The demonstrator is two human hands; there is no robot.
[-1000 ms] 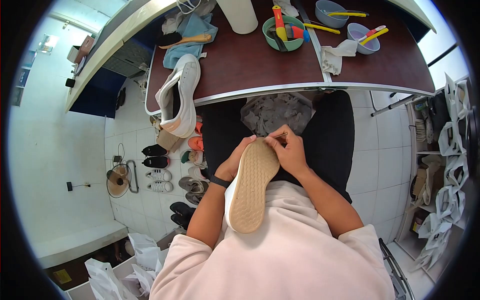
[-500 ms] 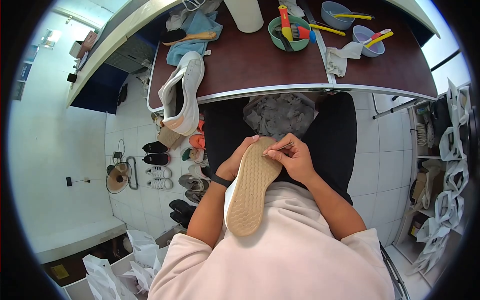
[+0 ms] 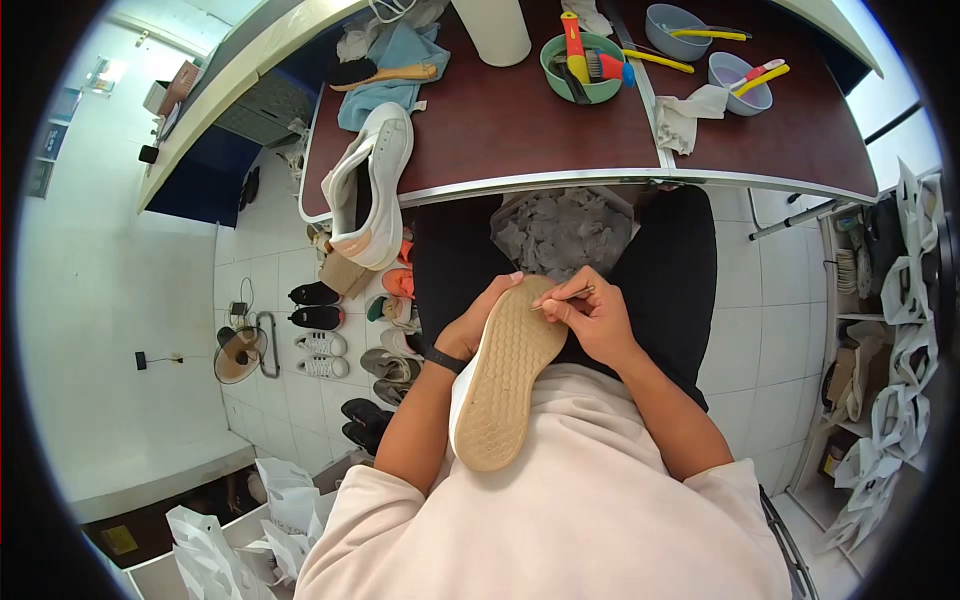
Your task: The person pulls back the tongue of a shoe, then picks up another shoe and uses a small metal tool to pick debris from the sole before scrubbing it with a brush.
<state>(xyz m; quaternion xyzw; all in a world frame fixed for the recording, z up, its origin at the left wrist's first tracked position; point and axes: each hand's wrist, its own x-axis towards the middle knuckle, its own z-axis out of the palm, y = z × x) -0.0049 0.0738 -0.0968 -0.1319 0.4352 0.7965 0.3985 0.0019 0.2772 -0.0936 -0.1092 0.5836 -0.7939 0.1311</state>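
Note:
A white shoe [image 3: 505,385] is held sole-up over my lap, its tan, honeycomb-patterned sole facing me. My left hand [image 3: 479,318] is closed around the left side of its upper end, thumb near the tip. In my right hand [image 3: 597,320] a thin metal pick-like tool [image 3: 578,293] is pinched, its tip at the sole's upper right part. The tool's exact kind is too small to make out. Another white shoe [image 3: 372,185] lies at the table's front left edge, partly overhanging it.
On the brown table [image 3: 500,130] are a green bowl [image 3: 598,92] with brushes, two bluish bowls, crumpled tissue [image 3: 690,112], a blue cloth [image 3: 400,60] and a wooden brush [image 3: 385,73]. A bin [image 3: 562,230] of crumpled paper stands between my knees. Several shoes [image 3: 320,345] line the floor at left.
The whole view has shifted slightly. My right hand and the thin tool have moved a little on the sole's upper part; my left hand keeps its hold.

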